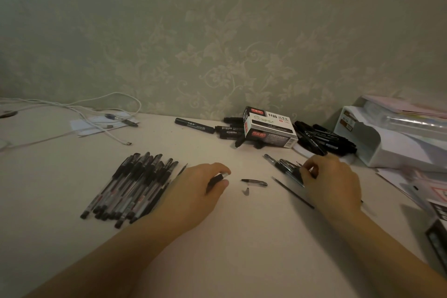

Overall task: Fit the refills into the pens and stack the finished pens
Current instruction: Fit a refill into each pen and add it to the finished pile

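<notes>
My left hand [193, 193] grips a black pen barrel [216, 180] between thumb and fingers, just above the table. A stack of several finished pens [131, 187] lies directly left of that hand. My right hand [331, 181] reaches into a small pile of unfinished pens [285, 167] with fingers curled over one of them. Between the hands lie a pen cap [255, 182], a small tip piece [246, 191] and a thin black refill [291, 192].
A marker box [271, 128] stands at the back by the wall with several black markers [319, 138] around it. A white desk organiser [387, 138] is at the far right. White cables [96, 118] lie at the back left. Papers and boxes [433, 203] crowd the right edge.
</notes>
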`<state>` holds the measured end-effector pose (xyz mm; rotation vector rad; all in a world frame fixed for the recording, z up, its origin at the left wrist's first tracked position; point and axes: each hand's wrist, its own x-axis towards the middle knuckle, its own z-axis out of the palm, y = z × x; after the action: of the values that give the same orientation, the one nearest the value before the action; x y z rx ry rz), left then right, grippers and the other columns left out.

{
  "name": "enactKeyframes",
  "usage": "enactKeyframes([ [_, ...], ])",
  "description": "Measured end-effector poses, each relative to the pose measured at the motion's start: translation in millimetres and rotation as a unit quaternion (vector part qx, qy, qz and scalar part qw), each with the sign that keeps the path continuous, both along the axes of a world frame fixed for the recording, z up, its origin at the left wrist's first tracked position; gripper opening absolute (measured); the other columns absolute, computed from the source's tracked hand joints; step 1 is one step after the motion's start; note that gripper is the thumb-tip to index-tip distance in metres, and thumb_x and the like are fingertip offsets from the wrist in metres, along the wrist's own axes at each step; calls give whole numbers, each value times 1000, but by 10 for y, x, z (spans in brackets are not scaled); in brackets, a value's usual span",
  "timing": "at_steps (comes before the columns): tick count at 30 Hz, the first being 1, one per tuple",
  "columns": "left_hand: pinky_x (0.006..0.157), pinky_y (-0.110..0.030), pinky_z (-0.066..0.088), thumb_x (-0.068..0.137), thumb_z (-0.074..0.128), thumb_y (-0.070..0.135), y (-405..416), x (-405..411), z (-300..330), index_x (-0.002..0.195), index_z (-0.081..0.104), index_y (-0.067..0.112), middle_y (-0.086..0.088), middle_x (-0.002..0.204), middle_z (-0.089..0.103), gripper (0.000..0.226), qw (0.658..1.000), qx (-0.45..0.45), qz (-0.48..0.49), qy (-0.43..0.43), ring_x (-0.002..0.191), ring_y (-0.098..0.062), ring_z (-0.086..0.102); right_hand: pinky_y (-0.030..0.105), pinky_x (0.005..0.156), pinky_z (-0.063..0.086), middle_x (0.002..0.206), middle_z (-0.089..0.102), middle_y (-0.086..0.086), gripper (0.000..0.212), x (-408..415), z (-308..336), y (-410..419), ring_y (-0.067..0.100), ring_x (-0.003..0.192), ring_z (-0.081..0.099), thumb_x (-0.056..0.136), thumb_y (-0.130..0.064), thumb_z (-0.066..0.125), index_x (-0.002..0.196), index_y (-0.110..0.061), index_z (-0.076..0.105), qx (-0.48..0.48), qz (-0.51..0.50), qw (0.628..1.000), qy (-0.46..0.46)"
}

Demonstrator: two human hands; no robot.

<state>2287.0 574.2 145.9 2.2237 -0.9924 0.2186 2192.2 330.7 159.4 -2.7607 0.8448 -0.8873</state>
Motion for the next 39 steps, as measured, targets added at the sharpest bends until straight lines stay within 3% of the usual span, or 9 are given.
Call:
enactKeyframes([
  [3,79,-21,51,95,53,35,39,28,16,115,63,32,13,103,66,23,999,-7,47,-11,87,-1,60,43,77,53,96,63,5,15,10,5,14,24,84,59,94,-26,62,101,-19,73,-2,-9,1000,23],
  [7,56,-16,41,92,55,31,138,135,98,93,64,31,12,82,64,9,985,-24,166,-44,69,-2,58,42,74,52,93,62,4,14,19,-11,8,23,82,58,93,-24,63,100,-18,74,1,4,1000,3],
  [15,47,-23,29,88,59,34,246,207,149,67,47,26,7,68,55,25,968,71,237,-51,59,-7,50,14,71,38,89,60,-11,10,103,-44,337,6,81,52,89,-16,67,96,-20,73,17,208,973,-98],
  [20,54,-26,36,85,60,44,299,219,159,76,45,27,8,74,52,24,956,132,261,-37,65,-9,50,37,67,49,84,61,-10,7,100,-85,447,13,77,54,88,-14,69,89,-20,71,-32,262,959,-102],
  [23,56,-27,36,87,57,43,297,216,134,69,39,26,9,71,48,30,949,172,262,-18,67,-11,48,35,67,49,83,61,-11,7,96,-102,437,10,76,52,88,-15,69,88,-21,71,-19,260,960,-103],
  [27,64,-27,41,93,52,39,277,210,141,87,52,21,4,84,56,19,947,194,255,-23,75,-14,51,32,69,48,82,59,-14,7,95,-114,429,7,75,51,89,-17,68,88,-23,70,-2,260,960,-103],
  [31,60,-24,36,97,47,36,276,191,147,87,44,22,6,83,51,17,943,211,253,-50,74,-10,50,31,70,48,83,59,-15,7,92,-117,444,6,76,51,90,-18,67,89,-24,70,5,263,960,-93],
  [36,62,-26,37,96,50,37,279,221,154,101,54,20,3,96,60,19,942,203,261,-47,78,-12,49,26,70,46,83,59,-15,7,92,-119,458,3,75,50,90,-19,67,89,-25,70,5,266,960,-90],
  [39,60,-26,36,98,47,33,276,249,137,100,56,18,4,85,53,18,938,205,274,-60,74,-13,47,25,69,45,82,59,-15,7,92,-119,456,2,74,50,89,-18,68,88,-24,71,8,266,959,-94],
])
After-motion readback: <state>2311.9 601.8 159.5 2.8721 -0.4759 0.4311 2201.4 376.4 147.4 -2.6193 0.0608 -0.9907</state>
